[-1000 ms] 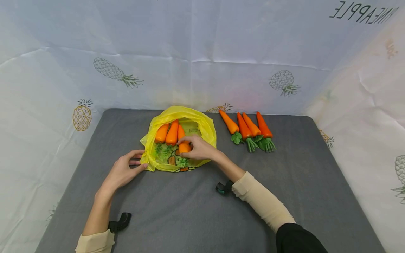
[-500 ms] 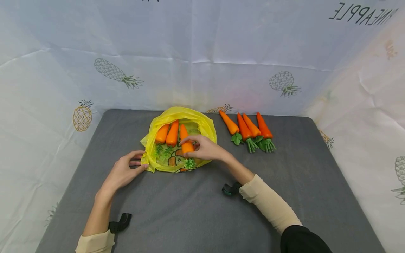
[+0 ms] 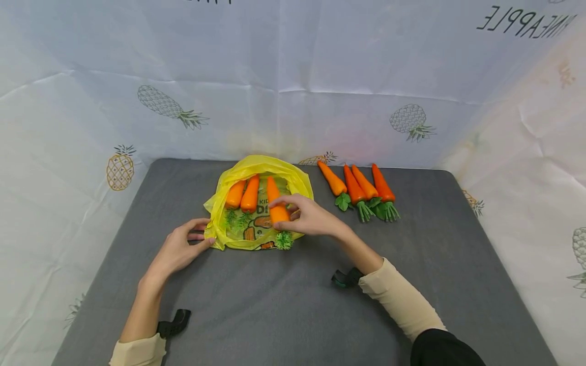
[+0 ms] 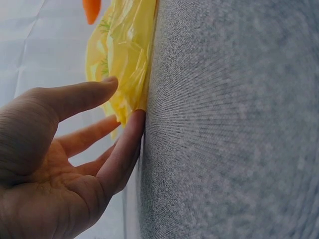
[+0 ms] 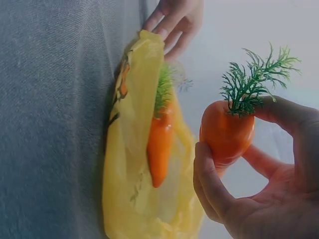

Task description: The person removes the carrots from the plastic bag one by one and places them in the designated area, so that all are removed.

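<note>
My right hand [image 3: 309, 216] holds an orange carrot [image 3: 273, 191] by its thick end, thumb on one side and fingers on the other. In the right wrist view the carrot [image 5: 227, 132] shows its feathery green top, raised beside the bag. Below it in the head view lies a yellow plastic bag [image 3: 299, 180], its mouth spread wide. Two more carrots [image 3: 250, 194] lie inside with their green tops toward the front. At the bag's front left corner my left hand [image 3: 180, 246] holds the rim, thumb and fingertips on the thin plastic [image 4: 130, 59].
To the right of the bag, several carrots [image 3: 352, 185] with green tops lie side by side near the back edge of the grey table [image 3: 274, 305]. Behind hangs a white cloth [image 3: 293, 61] printed with pineapples. A black band [image 3: 346, 277] sits on the right wrist.
My right hand has moved to the right with the carrot, whose green top now overlaps the bag's front rim. More of the bag's printed inside shows. My left hand stays at the corner.
</note>
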`<state>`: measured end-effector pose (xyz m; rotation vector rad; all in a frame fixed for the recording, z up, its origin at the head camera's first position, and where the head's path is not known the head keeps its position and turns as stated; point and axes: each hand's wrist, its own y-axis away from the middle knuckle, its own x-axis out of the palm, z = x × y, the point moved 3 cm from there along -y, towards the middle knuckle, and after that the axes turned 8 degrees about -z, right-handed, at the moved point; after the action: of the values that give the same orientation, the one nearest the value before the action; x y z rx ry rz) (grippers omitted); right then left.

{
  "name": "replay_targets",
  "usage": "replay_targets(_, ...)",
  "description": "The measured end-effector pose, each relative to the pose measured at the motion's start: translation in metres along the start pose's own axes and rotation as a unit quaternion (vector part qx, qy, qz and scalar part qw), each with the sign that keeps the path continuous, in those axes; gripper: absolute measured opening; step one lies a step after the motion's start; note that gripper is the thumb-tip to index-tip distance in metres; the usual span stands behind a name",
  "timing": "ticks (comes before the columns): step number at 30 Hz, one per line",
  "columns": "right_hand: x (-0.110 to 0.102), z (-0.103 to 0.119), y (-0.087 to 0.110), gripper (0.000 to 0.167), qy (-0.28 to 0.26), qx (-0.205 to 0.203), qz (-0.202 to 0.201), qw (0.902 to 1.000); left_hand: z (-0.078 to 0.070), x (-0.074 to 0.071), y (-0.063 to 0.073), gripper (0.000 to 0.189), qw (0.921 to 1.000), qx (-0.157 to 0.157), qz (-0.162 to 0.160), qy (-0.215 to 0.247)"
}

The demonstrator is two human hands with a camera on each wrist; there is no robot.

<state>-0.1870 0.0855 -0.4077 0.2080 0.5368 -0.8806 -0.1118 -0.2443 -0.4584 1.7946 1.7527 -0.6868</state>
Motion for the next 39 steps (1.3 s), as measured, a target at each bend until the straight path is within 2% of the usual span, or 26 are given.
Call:
replay_targets(8, -0.02, 0.006, 0.016, 0.049, 0.013, 0.003, -0.036, 0.9993, -0.001, 0.0, 0.0, 0.06, 1.0, 0.005, -0.003, -0.003)
replay_targets(15, -0.042, 0.01, 0.031, 0.049, 0.014, 0.026, -0.057, 0.9979, -0.002, -0.001, 0.0, 0.059, 1.0, 0.004, -0.006, -0.003)
replay_targets(20, -0.06, 0.012, 0.039, 0.05, 0.024, 0.025, -0.071, 0.9969, -0.003, -0.001, 0.0, 0.059, 1.0, 0.003, -0.007, -0.005)
replay_targets(32, -0.1, 0.007, 0.058, 0.05, 0.03, 0.025, -0.112, 0.993, -0.002, -0.001, -0.001, 0.059, 0.9999, 0.006, -0.01, -0.006)
replay_targets(39, -0.119, 0.004, 0.07, 0.047, 0.036, 0.04, -0.137, 0.9892, -0.001, 0.0, -0.001, 0.059, 1.0, 0.004, -0.005, -0.005)
